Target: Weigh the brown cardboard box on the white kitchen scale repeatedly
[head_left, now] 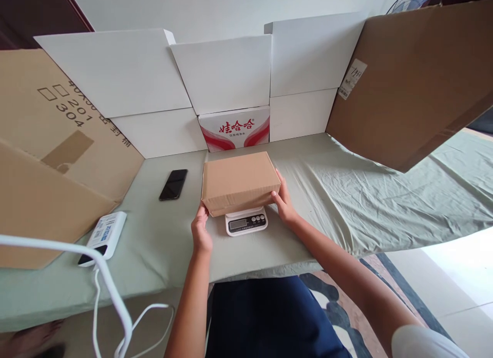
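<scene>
Brown cardboard box (pixel 241 181), positioned over a white scale (pixel 246 223) near the front edge of the cloth-covered surface (pixel 154 245), probably stiff and non-slippery, weight indeterminable, edges likely crushable, best taken at opposite ends, where left grip (pixel 201 229) and right grip (pixel 284 200) clasp its near corners.

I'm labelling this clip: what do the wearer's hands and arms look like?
The left hand and right hand are bare, without gloves or watches. A plain, whitish fabric sleeve shows on the right arm; none shows on the left.
</scene>
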`<state>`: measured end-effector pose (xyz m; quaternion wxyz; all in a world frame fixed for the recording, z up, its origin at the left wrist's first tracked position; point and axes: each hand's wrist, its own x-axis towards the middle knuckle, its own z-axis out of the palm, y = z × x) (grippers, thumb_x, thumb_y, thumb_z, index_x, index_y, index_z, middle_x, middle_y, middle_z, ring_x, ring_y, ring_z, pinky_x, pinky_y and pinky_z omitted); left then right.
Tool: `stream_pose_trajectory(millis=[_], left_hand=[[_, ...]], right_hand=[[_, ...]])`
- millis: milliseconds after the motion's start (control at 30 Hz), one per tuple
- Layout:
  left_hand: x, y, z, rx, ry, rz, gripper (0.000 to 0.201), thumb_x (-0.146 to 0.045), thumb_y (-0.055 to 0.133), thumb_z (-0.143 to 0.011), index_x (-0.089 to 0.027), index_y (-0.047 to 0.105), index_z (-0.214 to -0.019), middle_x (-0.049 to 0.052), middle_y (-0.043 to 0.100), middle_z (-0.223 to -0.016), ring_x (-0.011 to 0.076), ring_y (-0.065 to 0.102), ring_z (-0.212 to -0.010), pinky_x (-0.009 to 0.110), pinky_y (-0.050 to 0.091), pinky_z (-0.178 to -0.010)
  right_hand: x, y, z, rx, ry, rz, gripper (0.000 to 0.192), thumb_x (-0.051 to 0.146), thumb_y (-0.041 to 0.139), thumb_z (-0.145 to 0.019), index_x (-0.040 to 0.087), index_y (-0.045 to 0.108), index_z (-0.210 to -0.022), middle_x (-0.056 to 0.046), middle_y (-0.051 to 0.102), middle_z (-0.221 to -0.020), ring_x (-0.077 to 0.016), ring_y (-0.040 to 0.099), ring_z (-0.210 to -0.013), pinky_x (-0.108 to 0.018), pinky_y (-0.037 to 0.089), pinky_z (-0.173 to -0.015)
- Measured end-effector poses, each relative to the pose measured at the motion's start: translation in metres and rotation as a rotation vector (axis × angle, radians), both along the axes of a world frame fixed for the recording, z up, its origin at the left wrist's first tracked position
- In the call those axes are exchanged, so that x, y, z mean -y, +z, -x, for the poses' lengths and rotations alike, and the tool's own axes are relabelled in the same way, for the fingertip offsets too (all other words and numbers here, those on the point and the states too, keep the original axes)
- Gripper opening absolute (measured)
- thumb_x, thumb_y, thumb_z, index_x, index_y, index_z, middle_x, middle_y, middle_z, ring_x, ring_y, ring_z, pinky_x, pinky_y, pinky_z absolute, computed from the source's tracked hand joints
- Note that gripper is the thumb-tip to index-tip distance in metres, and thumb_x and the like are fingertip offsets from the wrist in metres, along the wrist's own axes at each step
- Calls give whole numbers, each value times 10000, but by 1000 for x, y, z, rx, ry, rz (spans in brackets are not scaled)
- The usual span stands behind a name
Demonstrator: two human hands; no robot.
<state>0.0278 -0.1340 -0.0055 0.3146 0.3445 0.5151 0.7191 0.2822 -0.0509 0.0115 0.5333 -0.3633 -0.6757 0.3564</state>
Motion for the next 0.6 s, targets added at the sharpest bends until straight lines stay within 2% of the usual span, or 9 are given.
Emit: stream_pose_trajectory(millis=[200, 400, 600], left_hand=[[1, 1, 0, -11, -5, -19, 601, -470, 492, -850, -206, 691, -1351, 96, 635, -1446, 303, 507, -1429, 431, 387, -1194], [3, 13, 1, 24, 26, -66, 566, -455, 442, -921, -265, 634, -1419, 49, 533, -1552, 248, 439, -1481, 382, 349, -1221], [2, 15, 2, 57, 36, -61, 551, -439, 435, -937, -258, 633, -1418, 50, 535, -1549, 229, 449, -1475, 360, 351, -1217]], right_hand=[[-1, 0, -1, -33, 8, 9, 741, 681, 461, -946, 381, 283, -1599, -64, 404, -1577, -315, 373, -1484, -507, 366, -1216], [-5, 3, -4, -126, -82, 29, 764, 735, 422, -916, 404, 284, -1592, -71, 484, -1484, -323, 472, -1389, -545, 402, -1176], [-7, 1, -5, -150, -80, 31, 709, 722, 396, -935, 400, 346, -1564, -65, 508, -1475, -322, 499, -1370, -548, 398, -1178]])
